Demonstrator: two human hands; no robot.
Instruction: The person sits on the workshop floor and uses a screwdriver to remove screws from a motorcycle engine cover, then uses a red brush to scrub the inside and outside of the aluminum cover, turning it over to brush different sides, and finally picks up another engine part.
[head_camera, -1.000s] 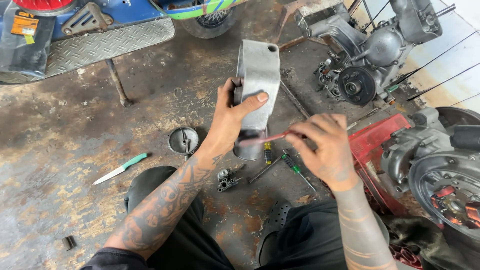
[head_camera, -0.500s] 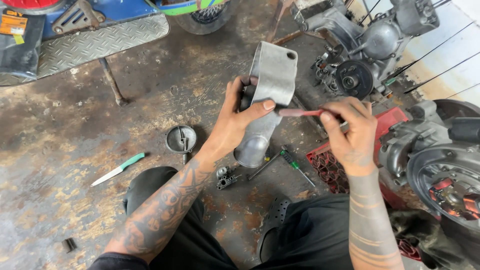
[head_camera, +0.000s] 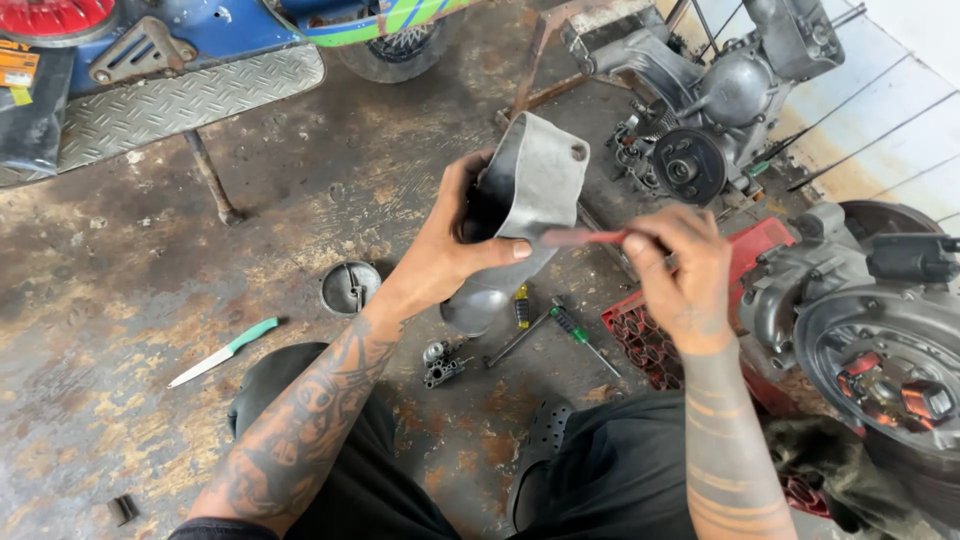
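metal housing (head_camera: 535, 190), grey and curved, sits at upper centre of the frame, gripped by the left hand (head_camera: 450, 250) with thumb pressed on its face. right hand (head_camera: 680, 265), centre right, pinches a red-handled tool (head_camera: 585, 238) whose tip touches the housing. green-handled knife (head_camera: 225, 352) lies at lower left on the floor (head_camera: 150, 270).

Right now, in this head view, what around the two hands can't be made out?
- Inside of the grey metal housing: dark, and covered by the left hand.
- Tip of the red-handled tool: motion-blurred; contact with the housing unclear. Its rear is hidden in the right hand.
- Small parts on the floor: too small to identify.
- Engine: cut off by the right edge.
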